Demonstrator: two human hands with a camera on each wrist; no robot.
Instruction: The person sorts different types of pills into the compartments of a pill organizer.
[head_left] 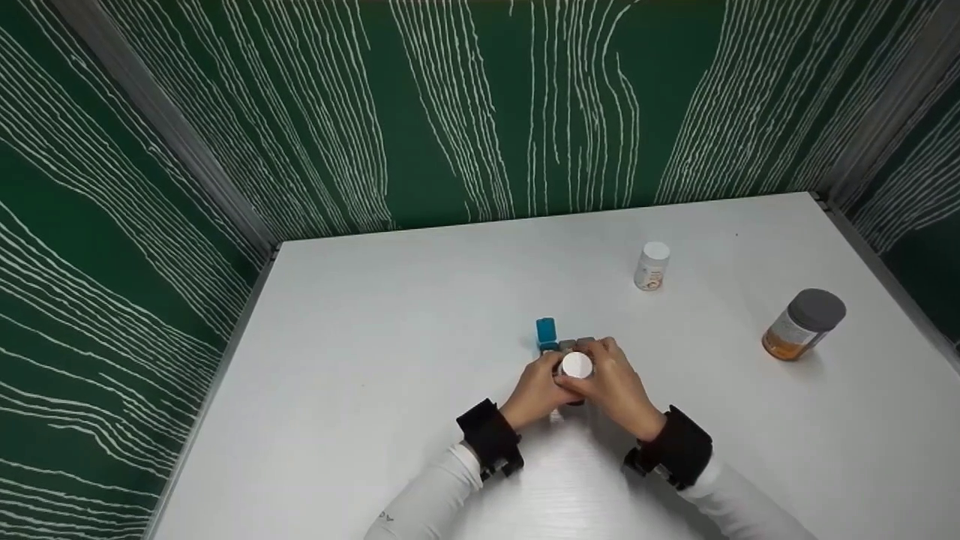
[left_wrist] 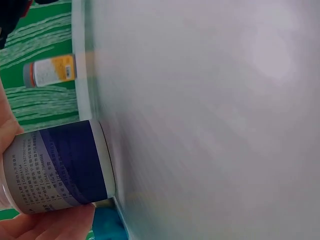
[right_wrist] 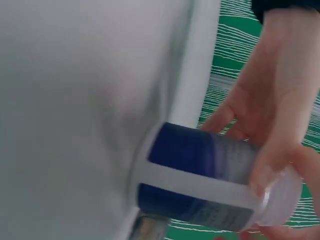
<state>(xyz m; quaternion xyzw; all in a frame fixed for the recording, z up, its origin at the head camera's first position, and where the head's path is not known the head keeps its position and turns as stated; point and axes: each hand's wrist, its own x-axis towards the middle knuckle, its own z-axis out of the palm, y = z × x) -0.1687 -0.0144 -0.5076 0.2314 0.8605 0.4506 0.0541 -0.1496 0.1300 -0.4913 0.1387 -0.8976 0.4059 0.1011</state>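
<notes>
A white-capped bottle (head_left: 577, 365) is held upright between both hands at the near middle of the table. Its dark blue and pale label (left_wrist: 70, 162) shows small print in the left wrist view. My left hand (head_left: 534, 391) grips the body of the bottle, its thumb near the top. The right hand (head_left: 621, 388) has fingers and thumb curled round the cap end (right_wrist: 282, 197). Just beyond the hands sits a small pill box with a raised blue lid (head_left: 546, 330) and grey lids (head_left: 585, 342); the hands hide most of it.
A small white bottle (head_left: 652, 266) stands farther back on the white table (head_left: 390, 322). To the right is a larger jar with a grey lid (head_left: 804, 325) and orange lower part. Green walls with white lines (head_left: 450, 112) rise behind the table and at its sides.
</notes>
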